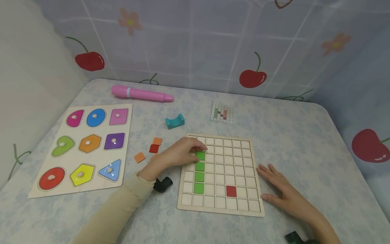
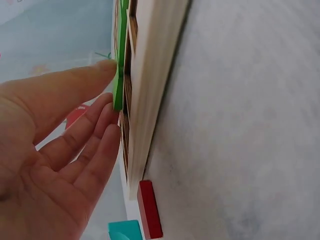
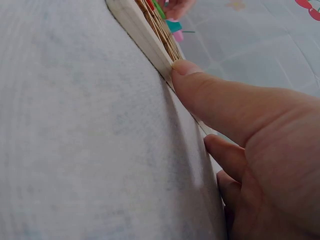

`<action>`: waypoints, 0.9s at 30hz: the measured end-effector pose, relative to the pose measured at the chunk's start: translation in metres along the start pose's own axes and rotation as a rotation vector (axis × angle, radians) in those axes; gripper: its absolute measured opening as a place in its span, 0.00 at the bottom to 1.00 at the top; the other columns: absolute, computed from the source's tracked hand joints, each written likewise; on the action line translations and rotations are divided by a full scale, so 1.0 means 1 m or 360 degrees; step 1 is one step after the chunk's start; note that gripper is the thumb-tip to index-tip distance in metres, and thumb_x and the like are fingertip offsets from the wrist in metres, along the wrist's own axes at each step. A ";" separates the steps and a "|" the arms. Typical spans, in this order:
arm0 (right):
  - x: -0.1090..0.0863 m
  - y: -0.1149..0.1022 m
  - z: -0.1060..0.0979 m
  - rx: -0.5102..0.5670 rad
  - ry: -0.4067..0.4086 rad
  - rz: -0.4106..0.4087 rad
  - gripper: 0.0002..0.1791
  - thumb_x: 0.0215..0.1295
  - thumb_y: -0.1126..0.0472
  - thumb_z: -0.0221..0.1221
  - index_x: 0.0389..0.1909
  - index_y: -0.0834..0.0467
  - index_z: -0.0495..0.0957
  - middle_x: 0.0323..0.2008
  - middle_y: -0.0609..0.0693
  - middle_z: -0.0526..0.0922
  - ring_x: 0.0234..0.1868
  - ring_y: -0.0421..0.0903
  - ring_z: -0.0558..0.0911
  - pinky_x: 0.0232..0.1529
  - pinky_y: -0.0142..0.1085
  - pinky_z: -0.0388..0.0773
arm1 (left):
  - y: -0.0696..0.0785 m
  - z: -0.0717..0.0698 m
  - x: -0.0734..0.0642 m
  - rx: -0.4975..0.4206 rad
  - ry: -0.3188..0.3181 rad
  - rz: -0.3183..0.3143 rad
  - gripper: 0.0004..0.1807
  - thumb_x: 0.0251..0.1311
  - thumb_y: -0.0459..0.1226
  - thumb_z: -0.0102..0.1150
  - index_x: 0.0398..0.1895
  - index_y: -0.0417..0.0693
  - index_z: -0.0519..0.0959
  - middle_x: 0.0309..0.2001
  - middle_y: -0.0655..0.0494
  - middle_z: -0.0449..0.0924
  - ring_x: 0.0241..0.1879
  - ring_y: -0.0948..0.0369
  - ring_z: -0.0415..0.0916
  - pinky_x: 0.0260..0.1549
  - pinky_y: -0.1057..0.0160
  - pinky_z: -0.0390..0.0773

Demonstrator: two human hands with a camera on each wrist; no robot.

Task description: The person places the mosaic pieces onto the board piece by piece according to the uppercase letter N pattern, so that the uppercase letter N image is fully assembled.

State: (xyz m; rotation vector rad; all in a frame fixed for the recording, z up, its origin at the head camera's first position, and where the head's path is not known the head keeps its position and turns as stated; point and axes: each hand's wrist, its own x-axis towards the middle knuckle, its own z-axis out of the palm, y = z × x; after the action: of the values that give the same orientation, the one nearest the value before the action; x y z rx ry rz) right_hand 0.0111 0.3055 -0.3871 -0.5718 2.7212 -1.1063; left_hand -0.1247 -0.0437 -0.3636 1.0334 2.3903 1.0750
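Note:
A light wooden grid board (image 1: 220,210) lies on the table. Several green square tiles (image 1: 199,177) line one column near its left side, and one red tile (image 1: 231,191) sits lower right of them. At the top of the green column, my left hand (image 1: 179,152) pinches the uppermost green tile (image 2: 118,92) between thumb and fingers, right at the board's surface. My right hand (image 1: 283,189) rests beside the board's right edge with fingers spread; its thumb (image 3: 187,70) touches the wooden side.
Left of the board lie loose orange tiles (image 1: 139,157) and a red tile (image 1: 153,148). A teal arch block (image 1: 175,122), a pink pen (image 1: 143,94) and a small printed grid card (image 1: 221,113) are farther back. A knobbed shape puzzle (image 1: 76,162) covers the left side.

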 end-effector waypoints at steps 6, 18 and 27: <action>-0.001 0.000 0.001 -0.0007 0.0000 0.0005 0.41 0.58 0.58 0.64 0.71 0.51 0.56 0.70 0.55 0.53 0.71 0.56 0.39 0.63 0.59 0.33 | 0.000 0.000 -0.003 -0.0018 0.0013 -0.0037 0.18 0.53 0.27 0.64 0.49 0.42 0.79 0.43 0.53 0.79 0.45 0.60 0.76 0.44 0.68 0.74; 0.000 0.001 0.000 -0.0004 -0.0008 0.0005 0.41 0.58 0.59 0.64 0.71 0.50 0.56 0.70 0.54 0.53 0.71 0.55 0.39 0.62 0.61 0.33 | 0.005 0.002 -0.005 0.0019 0.0063 -0.0105 0.17 0.55 0.26 0.62 0.49 0.42 0.80 0.44 0.54 0.81 0.45 0.63 0.77 0.42 0.68 0.74; -0.001 0.000 0.000 0.0006 -0.0006 0.0019 0.41 0.58 0.59 0.64 0.71 0.50 0.56 0.70 0.53 0.53 0.71 0.53 0.39 0.62 0.61 0.33 | 0.003 -0.010 -0.029 -0.0148 0.0198 -0.0117 0.16 0.56 0.31 0.63 0.50 0.43 0.80 0.48 0.56 0.79 0.47 0.61 0.75 0.46 0.63 0.74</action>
State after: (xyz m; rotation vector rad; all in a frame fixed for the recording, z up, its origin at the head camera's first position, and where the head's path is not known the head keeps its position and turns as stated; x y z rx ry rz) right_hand 0.0120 0.3057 -0.3873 -0.5561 2.7151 -1.1064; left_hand -0.1089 -0.0687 -0.3544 0.8645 2.4274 1.2445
